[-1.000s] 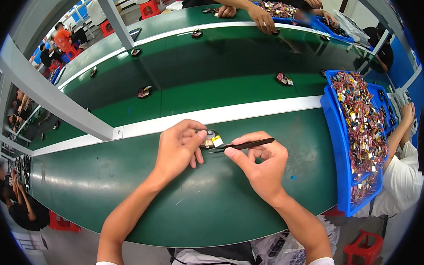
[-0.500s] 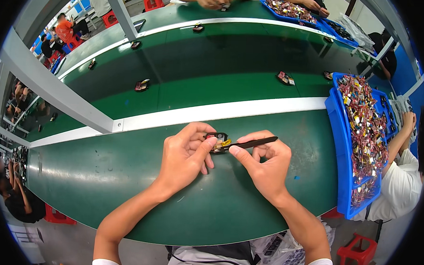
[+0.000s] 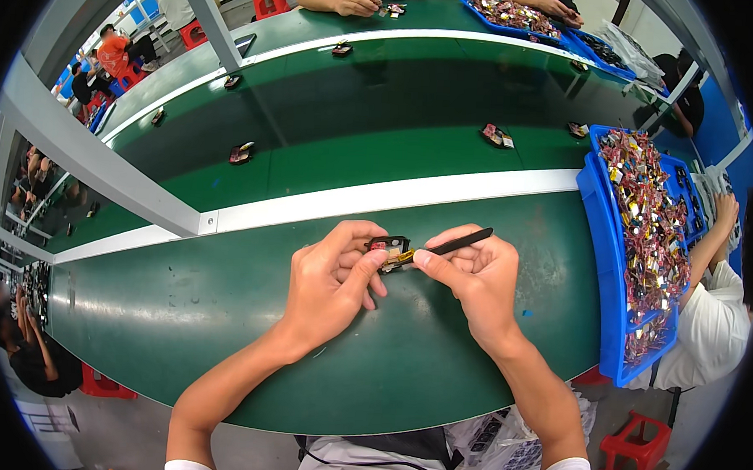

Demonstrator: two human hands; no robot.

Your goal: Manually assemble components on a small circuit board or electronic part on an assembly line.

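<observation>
My left hand (image 3: 329, 271) is closed on a small black plastic housing (image 3: 400, 243) with a circuit board and a yellow piece inside, its thumb laid across the near left edge. Between the thumb and fingers of my right hand (image 3: 485, 286) is a slim, dark, pen-like tool (image 3: 467, 240), its thicker end pointing up and right. The tool's working end is hidden behind my right thumb, beside the yellow piece. Both hands are just above the green worktop (image 3: 222, 312).
To the right stands a blue bin (image 3: 592, 236) heaped with small wired boards. A white rail (image 3: 395, 198) separates the worktop from a green conveyor (image 3: 355, 154) carrying several black housings. A grey post (image 3: 111, 152) rises at left. People sit across and at right.
The pen-like tool has tilted more steeply, and my right thumb has shifted slightly right and up. Housings on the conveyor have moved left. Across the conveyor, a person's hands have parted.
</observation>
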